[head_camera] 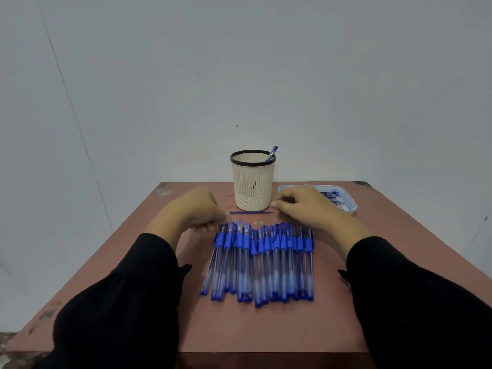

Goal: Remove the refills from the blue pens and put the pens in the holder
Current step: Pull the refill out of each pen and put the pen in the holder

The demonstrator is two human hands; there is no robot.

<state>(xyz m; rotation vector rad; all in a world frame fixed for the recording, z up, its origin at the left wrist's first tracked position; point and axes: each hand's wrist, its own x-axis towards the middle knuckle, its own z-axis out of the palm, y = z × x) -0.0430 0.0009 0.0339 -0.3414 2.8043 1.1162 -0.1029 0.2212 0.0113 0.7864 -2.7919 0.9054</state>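
Note:
A row of several blue pens (262,262) lies side by side on the reddish table (266,326), caps pointing away from me. Behind them a thin blue refill (249,212) lies crosswise in front of the cream holder (253,182), which has a black rim and one blue pen (272,152) leaning in it. My left hand (194,211) hovers left of the refill's end, fingers curled, near the leftmost pens. My right hand (306,206) rests right of the holder, fingertips close to the refill's right tip. I cannot see anything gripped in either hand.
A pale blue tray (351,201) with several blue refills stands at the back right, partly behind my right hand. Small pale bits (259,222) lie just beyond the pen caps. A plain wall rises behind the table's far edge.

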